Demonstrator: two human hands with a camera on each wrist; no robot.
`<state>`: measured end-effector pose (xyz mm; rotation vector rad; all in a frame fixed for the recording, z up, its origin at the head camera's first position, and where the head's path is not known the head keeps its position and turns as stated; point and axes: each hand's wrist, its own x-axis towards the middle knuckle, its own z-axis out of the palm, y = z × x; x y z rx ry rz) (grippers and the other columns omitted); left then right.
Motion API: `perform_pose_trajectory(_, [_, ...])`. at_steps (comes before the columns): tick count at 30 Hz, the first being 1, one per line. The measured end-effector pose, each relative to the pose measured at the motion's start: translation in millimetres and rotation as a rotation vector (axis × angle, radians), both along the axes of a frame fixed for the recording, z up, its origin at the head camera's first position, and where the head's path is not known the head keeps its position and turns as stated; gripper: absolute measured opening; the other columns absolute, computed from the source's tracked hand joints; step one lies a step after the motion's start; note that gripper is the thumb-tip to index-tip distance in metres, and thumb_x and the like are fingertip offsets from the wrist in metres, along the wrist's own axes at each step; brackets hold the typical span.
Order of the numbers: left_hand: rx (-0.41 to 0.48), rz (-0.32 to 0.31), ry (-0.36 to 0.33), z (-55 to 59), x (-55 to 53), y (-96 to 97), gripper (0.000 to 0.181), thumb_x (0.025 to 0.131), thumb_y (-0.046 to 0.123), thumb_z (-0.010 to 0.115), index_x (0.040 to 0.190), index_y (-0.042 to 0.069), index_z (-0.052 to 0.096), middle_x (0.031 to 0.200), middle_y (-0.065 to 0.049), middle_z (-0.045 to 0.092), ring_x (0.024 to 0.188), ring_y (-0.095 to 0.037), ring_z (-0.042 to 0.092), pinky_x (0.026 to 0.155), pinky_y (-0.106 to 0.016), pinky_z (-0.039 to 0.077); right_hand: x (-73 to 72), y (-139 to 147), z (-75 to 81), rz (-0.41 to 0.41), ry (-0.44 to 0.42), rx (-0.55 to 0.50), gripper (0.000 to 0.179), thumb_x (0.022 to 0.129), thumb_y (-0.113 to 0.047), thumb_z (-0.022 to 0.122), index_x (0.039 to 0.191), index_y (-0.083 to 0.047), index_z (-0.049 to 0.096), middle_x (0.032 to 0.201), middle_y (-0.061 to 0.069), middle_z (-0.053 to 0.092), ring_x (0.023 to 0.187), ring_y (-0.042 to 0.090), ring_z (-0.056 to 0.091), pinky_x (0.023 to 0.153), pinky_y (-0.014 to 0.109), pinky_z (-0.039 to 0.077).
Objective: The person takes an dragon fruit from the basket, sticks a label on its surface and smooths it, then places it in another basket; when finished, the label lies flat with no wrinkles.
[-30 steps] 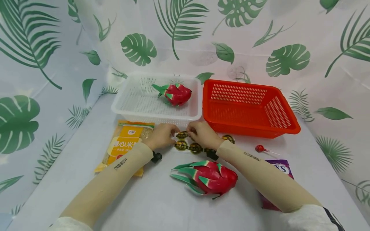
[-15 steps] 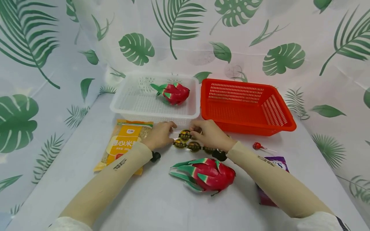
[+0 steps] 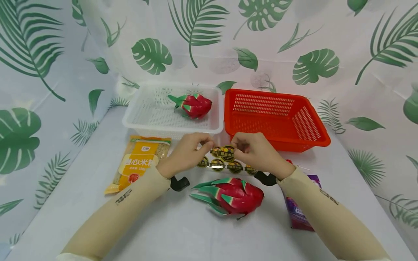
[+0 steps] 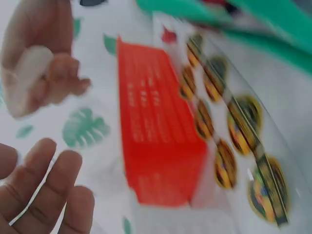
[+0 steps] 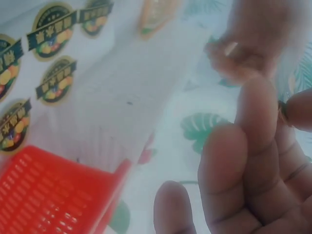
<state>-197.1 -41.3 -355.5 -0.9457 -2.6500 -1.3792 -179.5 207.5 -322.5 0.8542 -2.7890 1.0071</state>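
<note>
My right hand (image 3: 256, 150) pinches a small round sticker between thumb and index finger; its pale back shows in the left wrist view, its coloured edge in the right wrist view. My left hand (image 3: 189, 150) hovers opposite, fingers loosely bent, thumb and index finger close to each other, nothing seen between them. Below both hands lies a clear sheet of black-and-gold fruit stickers (image 3: 217, 165), partly hidden by them. In front of the sheet is a red dragon fruit (image 3: 235, 197) with green leaf tips. A second dragon fruit (image 3: 197, 106) lies in the white basket (image 3: 147, 127).
A red basket (image 3: 281, 139) stands at the back right, beside the white one. At left lies a yellow bag of rice snacks (image 3: 140, 161). A purple packet (image 3: 298, 214) is partly under the right forearm, and a red lollipop (image 3: 289, 161) is mostly hidden behind the right wrist.
Both hands have lifted and shifted right, from the sticker sheet to above it. The right hand now has a sticker off the sheet. The right forearm covers more of the lollipop.
</note>
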Motion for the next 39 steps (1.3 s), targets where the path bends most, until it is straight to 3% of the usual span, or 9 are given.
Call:
perform_pose_trajectory(3, [0.011, -0.077, 0.011, 5.1, 13.0, 8.7, 0.024, 0.106, 0.027, 0.059, 0.093, 0.013, 0.074, 0.085, 0.000, 0.072, 0.079, -0.012, 0.060, 0.071, -0.025, 0.051, 10.1, 4.5, -0.5, -0.005, -0.002, 0.009, 0.014, 0.085, -0.001, 0.065, 0.085, -0.015, 0.063, 0.072, -0.002, 0.060, 0.066, 0.015, 0.055, 0.056, 0.023, 0.049])
perform_pose_trajectory(7, [-0.052, -0.147, 0.081, 6.4, 27.2, 17.7, 0.021, 0.102, 0.027, 0.066, 0.085, 0.016, 0.070, 0.071, 0.007, 0.065, 0.066, -0.006, 0.055, 0.061, -0.020, 0.047, 24.0, 12.7, -3.3, -0.007, -0.002, 0.007, 0.016, 0.083, 0.000, 0.067, 0.084, -0.016, 0.064, 0.071, -0.004, 0.059, 0.066, 0.013, 0.054, 0.055, 0.024, 0.050])
perform_pose_trajectory(11, [-0.116, -0.190, 0.145, 6.8, 38.0, 25.5, 0.014, 0.097, 0.023, 0.072, 0.084, 0.018, 0.069, 0.071, 0.009, 0.066, 0.067, -0.005, 0.056, 0.064, -0.018, 0.048, 38.8, 25.4, -7.4, -0.002, 0.021, -0.007, 0.022, 0.082, 0.003, 0.070, 0.083, -0.018, 0.065, 0.071, -0.008, 0.057, 0.067, 0.009, 0.054, 0.060, 0.023, 0.051])
perform_pose_trajectory(16, [-0.180, -0.244, 0.148, 5.9, 48.7, 35.2, 0.014, 0.098, 0.028, 0.072, 0.087, 0.020, 0.070, 0.070, 0.012, 0.065, 0.070, -0.007, 0.060, 0.066, -0.019, 0.048, 56.3, 38.4, -13.0, 0.009, 0.032, -0.033, 0.025, 0.081, 0.003, 0.073, 0.084, -0.021, 0.066, 0.072, -0.013, 0.057, 0.069, 0.005, 0.055, 0.064, 0.023, 0.052])
perform_pose_trajectory(24, [-0.124, -0.321, 0.153, 2.6, 62.6, 44.3, 0.013, 0.097, 0.020, 0.071, 0.085, 0.017, 0.070, 0.058, 0.009, 0.052, 0.055, 0.002, 0.043, 0.056, -0.015, 0.038, 80.8, 51.9, -27.0, -0.037, -0.012, -0.061, 0.026, 0.088, 0.000, 0.074, 0.094, -0.025, 0.067, 0.074, -0.016, 0.060, 0.072, 0.003, 0.058, 0.068, 0.023, 0.052])
perform_pose_trajectory(29, [-0.110, -0.321, 0.165, 1.2, 70.3, 49.5, 0.016, 0.098, 0.021, 0.071, 0.082, 0.019, 0.070, 0.058, 0.010, 0.050, 0.056, 0.001, 0.043, 0.057, -0.015, 0.036, 96.2, 60.6, -36.8, -0.105, -0.043, -0.084, 0.023, 0.091, -0.010, 0.079, 0.107, -0.023, 0.071, 0.070, -0.016, 0.056, 0.069, 0.004, 0.055, 0.059, 0.023, 0.045])
perform_pose_trajectory(34, [-0.154, -0.302, 0.153, 1.0, 78.7, 56.0, 0.015, 0.098, 0.022, 0.071, 0.083, 0.020, 0.071, 0.058, 0.012, 0.050, 0.061, -0.001, 0.045, 0.058, -0.015, 0.036, 109.2, 66.4, -44.1, -0.141, -0.108, -0.104, 0.013, 0.094, -0.013, 0.077, 0.093, -0.026, 0.074, 0.066, -0.017, 0.056, 0.068, 0.004, 0.052, 0.055, 0.024, 0.041])
perform_pose_trajectory(39, [-0.245, -0.258, 0.129, -1.5, 87.4, 63.3, 0.027, 0.097, 0.028, 0.072, 0.071, 0.021, 0.067, 0.052, 0.014, 0.047, 0.052, 0.001, 0.042, 0.047, -0.014, 0.030, 120.5, 68.9, -53.1, -0.144, -0.177, -0.129, 0.014, 0.096, -0.015, 0.074, 0.089, -0.027, 0.074, 0.068, -0.015, 0.056, 0.068, 0.005, 0.052, 0.055, 0.025, 0.042])
